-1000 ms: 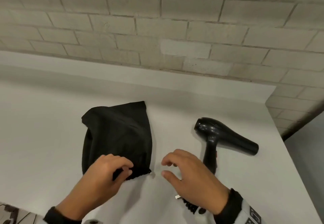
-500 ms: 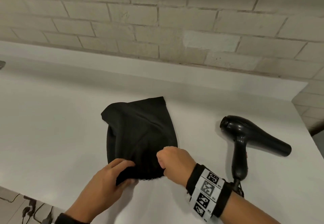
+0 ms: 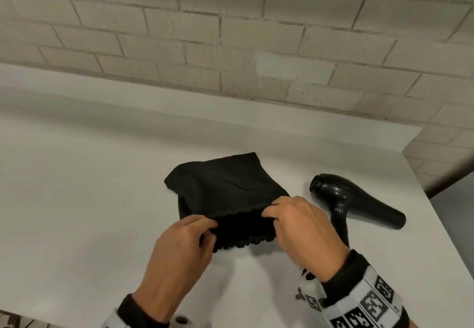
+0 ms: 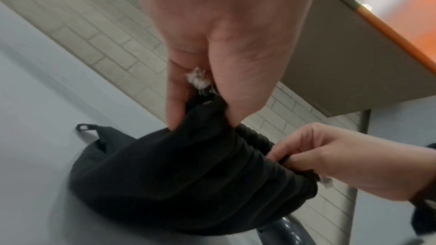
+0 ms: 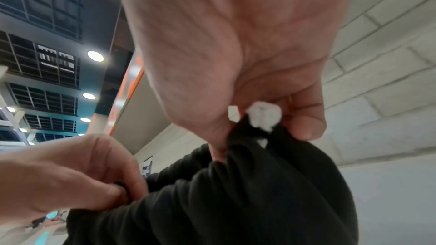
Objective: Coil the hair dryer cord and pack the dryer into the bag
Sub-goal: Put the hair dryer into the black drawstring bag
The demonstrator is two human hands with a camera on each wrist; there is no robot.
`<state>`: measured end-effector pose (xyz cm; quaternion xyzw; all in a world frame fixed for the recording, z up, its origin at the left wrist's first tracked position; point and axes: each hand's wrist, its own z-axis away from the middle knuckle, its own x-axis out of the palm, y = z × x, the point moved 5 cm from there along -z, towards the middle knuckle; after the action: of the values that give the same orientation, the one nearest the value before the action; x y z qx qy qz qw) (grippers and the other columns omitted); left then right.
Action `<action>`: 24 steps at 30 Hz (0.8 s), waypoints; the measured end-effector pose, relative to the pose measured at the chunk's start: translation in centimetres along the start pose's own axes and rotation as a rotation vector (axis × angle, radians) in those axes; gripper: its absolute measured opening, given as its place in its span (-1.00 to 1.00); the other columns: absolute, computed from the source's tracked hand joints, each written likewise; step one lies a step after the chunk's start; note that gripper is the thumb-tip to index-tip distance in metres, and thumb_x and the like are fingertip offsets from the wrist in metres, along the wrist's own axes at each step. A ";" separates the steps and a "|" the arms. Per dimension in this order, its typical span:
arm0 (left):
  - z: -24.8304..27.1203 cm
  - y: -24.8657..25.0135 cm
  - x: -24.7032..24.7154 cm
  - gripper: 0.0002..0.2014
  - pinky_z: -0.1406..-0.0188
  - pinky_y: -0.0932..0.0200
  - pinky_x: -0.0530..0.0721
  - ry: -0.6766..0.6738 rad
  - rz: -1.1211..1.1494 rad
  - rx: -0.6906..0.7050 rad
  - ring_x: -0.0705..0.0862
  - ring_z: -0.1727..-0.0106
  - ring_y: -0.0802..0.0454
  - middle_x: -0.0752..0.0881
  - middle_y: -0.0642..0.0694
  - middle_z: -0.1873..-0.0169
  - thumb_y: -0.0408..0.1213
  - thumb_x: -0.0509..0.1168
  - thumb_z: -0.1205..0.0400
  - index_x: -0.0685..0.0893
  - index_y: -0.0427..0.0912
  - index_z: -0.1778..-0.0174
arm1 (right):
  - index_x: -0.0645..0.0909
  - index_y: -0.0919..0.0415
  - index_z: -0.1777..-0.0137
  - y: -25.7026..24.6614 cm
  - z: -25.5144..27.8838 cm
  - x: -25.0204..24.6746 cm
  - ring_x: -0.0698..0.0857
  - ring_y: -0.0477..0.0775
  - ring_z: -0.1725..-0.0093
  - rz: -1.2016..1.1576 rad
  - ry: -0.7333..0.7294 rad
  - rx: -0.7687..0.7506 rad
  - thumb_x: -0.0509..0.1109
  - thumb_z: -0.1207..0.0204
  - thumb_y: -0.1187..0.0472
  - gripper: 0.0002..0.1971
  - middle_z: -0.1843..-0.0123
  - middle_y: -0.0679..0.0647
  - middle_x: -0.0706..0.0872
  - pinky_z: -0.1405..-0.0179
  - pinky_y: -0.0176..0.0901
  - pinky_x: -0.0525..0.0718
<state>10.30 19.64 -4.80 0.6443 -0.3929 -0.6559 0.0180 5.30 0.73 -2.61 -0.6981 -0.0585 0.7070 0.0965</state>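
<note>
A black cloth drawstring bag [image 3: 225,186] lies on the white table [image 3: 89,199], its gathered mouth toward me. My left hand [image 3: 202,227] pinches the left side of the mouth rim; in the left wrist view that left hand [image 4: 200,111] holds the fabric [image 4: 188,174] with a frayed white cord end showing. My right hand [image 3: 272,212] pinches the right side of the rim, and the right wrist view shows the same hand [image 5: 259,133] on the bag [image 5: 235,202]. The black hair dryer [image 3: 359,199] lies to the right; my right wrist hides its handle end and most of the cord.
A pale brick wall [image 3: 230,45] runs behind the table. The table's right edge [image 3: 441,212] is close beyond the dryer nozzle. A plug prong and cord bit [image 3: 300,294] show near my right wrist. Bare white surface stretches to the left.
My right hand moved left from near the dryer handle onto the bag's mouth. Both hands now pinch the rim and the mouth is stretched wider between them.
</note>
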 end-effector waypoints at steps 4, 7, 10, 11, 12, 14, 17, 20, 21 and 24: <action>-1.0 1.7 2.1 -0.54 0.17 0.42 0.61 -0.038 -0.048 0.023 0.71 0.14 0.19 0.75 0.22 -0.03 -0.23 0.46 -0.52 0.65 0.13 -0.36 | 0.64 -0.15 -0.29 2.1 1.7 -0.5 0.68 -0.03 -0.08 -0.033 0.102 0.118 0.27 -0.54 0.29 -0.59 -0.18 -0.14 0.70 -0.03 -0.21 0.67; -1.1 3.2 3.7 -0.40 0.01 0.44 0.56 -0.065 -0.043 0.062 0.66 -0.01 0.16 0.67 0.24 -0.21 -0.13 0.45 -0.53 0.48 0.14 -0.51 | 0.47 -0.18 -0.45 3.0 2.8 0.3 0.63 -0.04 -0.22 -0.003 0.025 0.139 0.39 -0.48 0.19 -0.46 -0.37 -0.19 0.54 -0.13 -0.23 0.63; -1.3 3.9 4.5 -0.38 -0.05 0.51 0.40 -0.066 0.008 0.071 0.64 -0.11 0.16 0.66 0.21 -0.25 -0.15 0.49 -0.51 0.50 0.09 -0.51 | 0.48 -0.29 -0.39 4.3 3.6 1.2 0.50 -0.04 -0.33 -0.073 -0.079 0.146 0.47 -0.42 0.06 -0.47 -0.42 -0.23 0.42 -0.34 -0.15 0.52; -1.4 3.8 4.7 -0.38 -0.11 0.51 0.40 -0.075 0.030 0.070 0.63 -0.16 0.16 0.65 0.20 -0.27 -0.16 0.49 -0.52 0.49 0.08 -0.52 | 0.57 -0.30 -0.26 4.8 4.0 1.3 0.46 -0.09 -0.36 -0.180 -0.092 0.149 0.50 -0.41 0.00 -0.58 -0.39 -0.26 0.44 -0.40 -0.13 0.44; -1.4 3.8 4.9 -0.37 -0.18 0.49 0.43 -0.090 0.054 0.072 0.62 -0.20 0.16 0.64 0.20 -0.28 -0.16 0.49 -0.52 0.48 0.08 -0.53 | 0.65 -0.26 -0.06 5.4 4.3 1.1 0.45 -0.17 -0.35 -0.301 -0.062 0.166 0.52 -0.39 -0.04 -0.75 -0.33 -0.30 0.49 -0.41 -0.14 0.39; -1.4 3.6 5.0 -0.37 -0.29 0.36 0.55 -0.112 0.107 0.070 0.62 -0.21 0.16 0.62 0.22 -0.28 -0.16 0.49 -0.53 0.46 0.09 -0.54 | 0.61 -0.09 0.25 7.4 5.1 0.4 0.54 -0.27 -0.23 -0.428 0.115 0.235 0.51 -0.39 -0.06 -0.86 -0.10 -0.29 0.62 -0.26 -0.23 0.45; -1.4 3.2 4.8 -0.36 -0.26 0.23 0.68 -0.121 0.177 0.064 0.63 -0.19 0.19 0.61 0.27 -0.22 -0.19 0.53 -0.50 0.49 0.08 -0.51 | 0.48 -0.01 0.18 11.3 6.3 0.7 0.60 -0.09 0.09 -0.289 0.159 0.436 0.43 -0.46 -0.08 -0.78 0.11 -0.11 0.62 0.12 -0.24 0.52; -1.6 2.7 4.5 -0.35 -0.23 0.26 0.69 -0.100 0.226 0.052 0.61 -0.16 0.25 0.56 0.35 -0.15 -0.22 0.56 -0.47 0.52 0.09 -0.49 | 0.43 0.12 -0.01 13.9 7.4 2.9 0.62 -0.09 0.20 -0.299 -0.069 0.678 0.40 -0.49 -0.19 -0.60 0.12 0.00 0.67 0.37 -0.30 0.46; -1.7 2.6 4.4 -0.35 -0.23 0.27 0.69 -0.093 0.234 0.050 0.59 -0.15 0.27 0.55 0.37 -0.14 -0.22 0.56 -0.47 0.51 0.09 -0.49 | 0.43 0.14 -0.01 14.2 7.6 3.5 0.64 -0.11 0.22 -0.364 -0.101 0.723 0.40 -0.46 -0.24 -0.54 0.14 0.01 0.70 0.41 -0.31 0.45; -1.8 2.4 4.5 -0.36 -0.23 0.24 0.70 -0.094 0.244 0.058 0.59 -0.16 0.27 0.55 0.36 -0.15 -0.21 0.54 -0.49 0.50 0.11 -0.49 | 0.46 0.17 0.04 14.0 7.6 4.5 0.65 -0.10 0.22 -0.478 -0.082 0.781 0.46 -0.41 -0.24 -0.52 0.16 0.04 0.70 0.44 -0.29 0.47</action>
<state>9.92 14.69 -6.98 0.5604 -0.4876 -0.6667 0.0603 -3.09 -11.55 -9.96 -0.5479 0.0491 0.6611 0.5103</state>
